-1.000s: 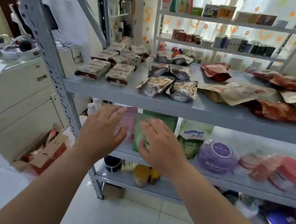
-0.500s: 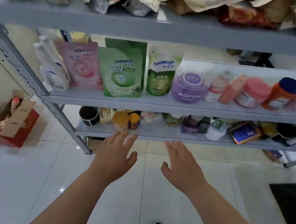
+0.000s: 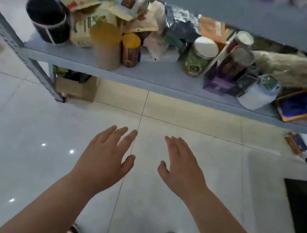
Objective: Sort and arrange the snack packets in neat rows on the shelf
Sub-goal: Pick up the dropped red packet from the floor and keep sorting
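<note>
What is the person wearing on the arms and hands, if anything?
Nothing shows. The left hand and right hand have no gloves, rings or watch; the left forearm and right forearm are uncovered, with no sleeve in view.

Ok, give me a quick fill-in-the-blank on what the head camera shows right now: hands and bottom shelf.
1. The left hand and right hand hold ____.
2. The black canister stands at the ____ end of the shelf.
3. The cardboard box under the shelf sits on the ____.
Missing words: nothing; left; floor.
</note>
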The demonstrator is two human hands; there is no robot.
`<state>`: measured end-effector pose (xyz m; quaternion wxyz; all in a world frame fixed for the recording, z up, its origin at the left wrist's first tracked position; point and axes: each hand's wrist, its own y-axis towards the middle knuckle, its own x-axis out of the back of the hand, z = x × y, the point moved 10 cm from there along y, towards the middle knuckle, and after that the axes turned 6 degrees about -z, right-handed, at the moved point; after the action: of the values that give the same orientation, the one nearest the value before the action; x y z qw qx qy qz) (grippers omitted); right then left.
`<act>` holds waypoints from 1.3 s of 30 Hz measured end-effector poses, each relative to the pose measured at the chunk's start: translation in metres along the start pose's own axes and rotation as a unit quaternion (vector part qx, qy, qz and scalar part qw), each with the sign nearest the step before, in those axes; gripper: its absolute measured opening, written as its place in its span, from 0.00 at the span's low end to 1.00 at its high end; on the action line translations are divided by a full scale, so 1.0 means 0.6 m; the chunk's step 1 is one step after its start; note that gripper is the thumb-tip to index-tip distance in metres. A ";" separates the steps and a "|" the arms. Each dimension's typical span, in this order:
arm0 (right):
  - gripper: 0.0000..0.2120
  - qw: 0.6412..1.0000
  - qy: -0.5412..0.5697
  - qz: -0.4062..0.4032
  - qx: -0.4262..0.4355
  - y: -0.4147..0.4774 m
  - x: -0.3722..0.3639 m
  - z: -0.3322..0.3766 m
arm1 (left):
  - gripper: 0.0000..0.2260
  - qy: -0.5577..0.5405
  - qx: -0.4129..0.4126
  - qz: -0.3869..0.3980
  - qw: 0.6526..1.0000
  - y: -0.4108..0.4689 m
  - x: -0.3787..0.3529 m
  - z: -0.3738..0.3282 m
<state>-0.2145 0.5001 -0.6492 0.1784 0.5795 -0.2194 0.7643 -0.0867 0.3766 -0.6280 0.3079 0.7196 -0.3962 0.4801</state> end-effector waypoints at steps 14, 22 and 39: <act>0.37 0.998 -0.033 -0.039 0.021 0.181 -0.575 -0.195 | 0.31 -0.009 0.030 -0.016 0.999 0.052 -0.616 0.213; 0.37 0.998 -0.031 -0.041 0.041 0.379 -0.655 -0.195 | 0.32 0.062 0.011 0.007 0.998 0.163 -0.663 0.326; 0.39 0.990 -0.118 0.006 0.080 0.556 -0.556 -0.147 | 0.33 0.021 0.101 0.023 0.994 0.238 -0.632 0.445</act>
<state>-0.3733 0.2614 -1.0339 0.0997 0.6771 -0.1800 0.7065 -0.1765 0.1898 -1.0669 0.2308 0.7276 -0.3551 0.5398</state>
